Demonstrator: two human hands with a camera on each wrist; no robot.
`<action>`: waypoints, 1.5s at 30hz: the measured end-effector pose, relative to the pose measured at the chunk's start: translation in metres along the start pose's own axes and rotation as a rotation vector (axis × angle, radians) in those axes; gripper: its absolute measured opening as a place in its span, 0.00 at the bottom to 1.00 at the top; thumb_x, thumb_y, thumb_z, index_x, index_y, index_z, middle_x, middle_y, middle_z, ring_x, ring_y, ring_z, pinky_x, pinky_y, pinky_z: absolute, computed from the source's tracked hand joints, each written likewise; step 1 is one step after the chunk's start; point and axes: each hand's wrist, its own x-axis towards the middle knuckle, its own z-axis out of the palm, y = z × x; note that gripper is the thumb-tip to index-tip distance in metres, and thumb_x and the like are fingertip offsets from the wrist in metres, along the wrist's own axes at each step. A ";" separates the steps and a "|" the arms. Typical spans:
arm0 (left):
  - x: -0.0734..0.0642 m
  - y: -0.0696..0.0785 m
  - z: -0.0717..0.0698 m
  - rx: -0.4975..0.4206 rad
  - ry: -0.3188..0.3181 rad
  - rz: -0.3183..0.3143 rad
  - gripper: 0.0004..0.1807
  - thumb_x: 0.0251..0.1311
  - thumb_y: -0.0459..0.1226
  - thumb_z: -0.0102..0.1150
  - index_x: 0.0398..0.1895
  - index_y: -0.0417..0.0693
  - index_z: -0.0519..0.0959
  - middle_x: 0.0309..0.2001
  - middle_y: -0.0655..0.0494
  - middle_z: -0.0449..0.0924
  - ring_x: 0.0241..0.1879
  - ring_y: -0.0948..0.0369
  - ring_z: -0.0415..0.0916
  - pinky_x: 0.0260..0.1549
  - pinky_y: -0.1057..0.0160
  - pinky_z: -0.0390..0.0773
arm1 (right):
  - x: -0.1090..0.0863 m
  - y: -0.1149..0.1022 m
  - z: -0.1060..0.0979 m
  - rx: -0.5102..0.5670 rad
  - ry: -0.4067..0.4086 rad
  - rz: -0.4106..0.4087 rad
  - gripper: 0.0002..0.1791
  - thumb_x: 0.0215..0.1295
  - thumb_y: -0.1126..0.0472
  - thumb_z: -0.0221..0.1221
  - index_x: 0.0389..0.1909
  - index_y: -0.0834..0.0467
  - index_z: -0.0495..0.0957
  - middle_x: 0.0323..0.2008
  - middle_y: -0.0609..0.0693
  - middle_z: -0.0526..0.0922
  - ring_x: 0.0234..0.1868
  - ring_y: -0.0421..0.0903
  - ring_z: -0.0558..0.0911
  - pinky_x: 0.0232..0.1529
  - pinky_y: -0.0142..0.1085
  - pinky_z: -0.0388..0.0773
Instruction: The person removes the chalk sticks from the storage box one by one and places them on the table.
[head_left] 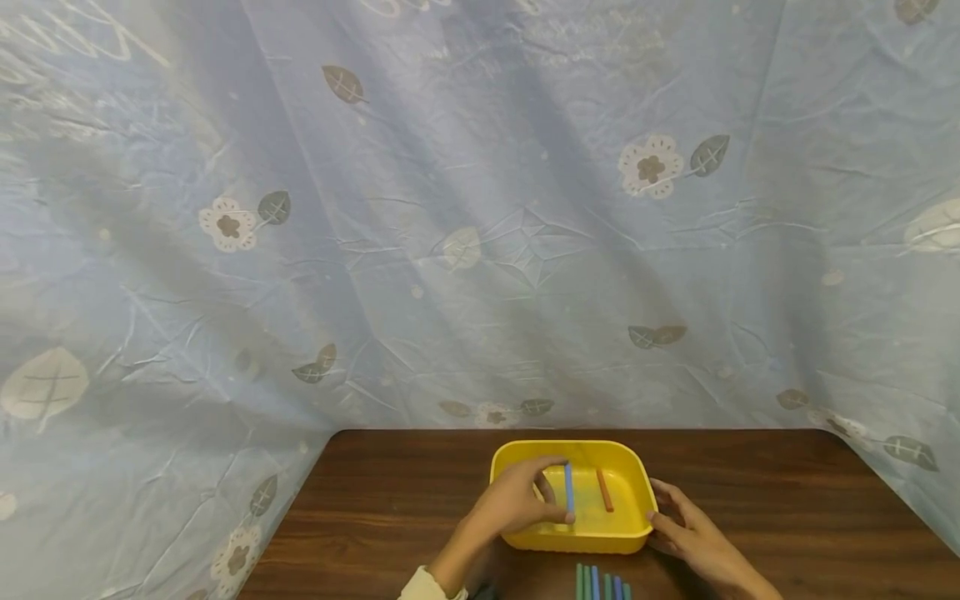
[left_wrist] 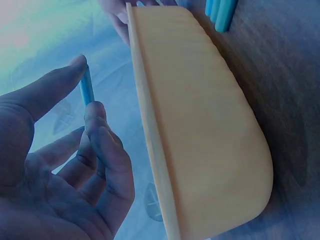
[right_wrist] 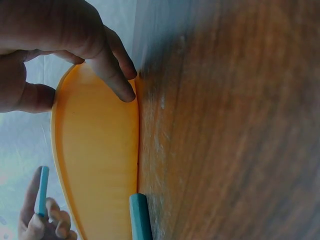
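My left hand (head_left: 512, 500) is over the yellow plastic tub (head_left: 573, 543). It pinches a slim blue stick (head_left: 569, 485) by its two ends, between thumb and fingertips. The left wrist view shows this blue stick (left_wrist: 87, 86) above the tub's rim, with the other fingers curled below it. Inside the tub lies a reddish-brown stick (head_left: 604, 490). At the tub's right end, my right hand (head_left: 692, 533) grips the side. In the right wrist view its thumb (right_wrist: 37, 97) is at the rim and its fingers (right_wrist: 117, 80) lie against the outer wall.
In front of the tub, several green and blue sticks (head_left: 596, 583) lie side by side at the near edge of the view. Everything stands on a dark wood-grain table (head_left: 375, 500). A pale blue patterned cloth (head_left: 480, 250) hangs behind it.
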 end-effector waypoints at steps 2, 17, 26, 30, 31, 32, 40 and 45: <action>-0.006 0.002 -0.001 -0.005 0.002 0.017 0.42 0.58 0.47 0.82 0.77 0.59 0.75 0.29 0.66 0.83 0.19 0.65 0.68 0.26 0.67 0.72 | 0.000 -0.001 0.000 -0.004 0.009 0.006 0.41 0.87 0.57 0.51 0.84 0.72 0.40 0.78 0.82 0.51 0.72 0.74 0.74 0.61 0.53 0.85; -0.046 -0.005 0.008 -0.048 -0.003 0.023 0.39 0.56 0.43 0.83 0.73 0.64 0.78 0.28 0.68 0.82 0.18 0.68 0.65 0.24 0.70 0.70 | -0.001 -0.004 -0.001 -0.016 0.022 0.039 0.42 0.87 0.55 0.51 0.84 0.70 0.39 0.78 0.81 0.50 0.72 0.74 0.74 0.61 0.57 0.84; -0.059 -0.014 0.029 -0.192 -0.091 -0.073 0.37 0.57 0.36 0.82 0.72 0.63 0.79 0.28 0.61 0.81 0.25 0.62 0.78 0.27 0.65 0.78 | -0.002 -0.004 -0.001 -0.007 0.019 0.031 0.42 0.87 0.56 0.51 0.84 0.70 0.39 0.78 0.80 0.50 0.72 0.73 0.74 0.62 0.56 0.84; -0.063 -0.016 0.034 -0.215 -0.119 -0.093 0.35 0.59 0.33 0.79 0.71 0.58 0.80 0.29 0.61 0.81 0.27 0.64 0.78 0.29 0.66 0.78 | -0.002 -0.004 -0.001 -0.008 0.010 0.016 0.42 0.87 0.56 0.51 0.84 0.70 0.39 0.77 0.80 0.52 0.72 0.73 0.75 0.62 0.55 0.84; -0.064 -0.017 0.036 -0.215 -0.123 -0.093 0.35 0.59 0.33 0.79 0.71 0.57 0.81 0.29 0.61 0.81 0.27 0.65 0.78 0.29 0.66 0.79 | -0.001 -0.004 -0.001 -0.009 0.007 0.012 0.42 0.87 0.56 0.51 0.84 0.70 0.38 0.77 0.80 0.52 0.72 0.73 0.75 0.63 0.55 0.84; -0.065 -0.018 0.037 -0.218 -0.127 -0.091 0.35 0.60 0.32 0.78 0.71 0.56 0.80 0.29 0.61 0.81 0.27 0.65 0.78 0.29 0.67 0.79 | -0.001 -0.004 -0.001 -0.008 0.004 0.009 0.42 0.87 0.57 0.51 0.84 0.71 0.38 0.77 0.80 0.52 0.72 0.73 0.75 0.63 0.54 0.84; -0.062 -0.034 0.049 -0.249 -0.169 -0.047 0.34 0.62 0.32 0.77 0.72 0.56 0.80 0.29 0.61 0.84 0.27 0.66 0.79 0.31 0.67 0.80 | -0.002 -0.004 0.000 -0.010 0.015 0.015 0.42 0.86 0.57 0.52 0.84 0.70 0.39 0.77 0.80 0.52 0.72 0.73 0.74 0.63 0.54 0.84; -0.048 -0.072 0.063 -0.181 -0.198 -0.006 0.34 0.64 0.36 0.77 0.73 0.56 0.79 0.29 0.68 0.84 0.28 0.70 0.81 0.33 0.67 0.83 | -0.002 -0.003 0.002 -0.006 0.015 0.034 0.42 0.86 0.56 0.52 0.84 0.70 0.39 0.77 0.80 0.52 0.72 0.71 0.75 0.63 0.54 0.84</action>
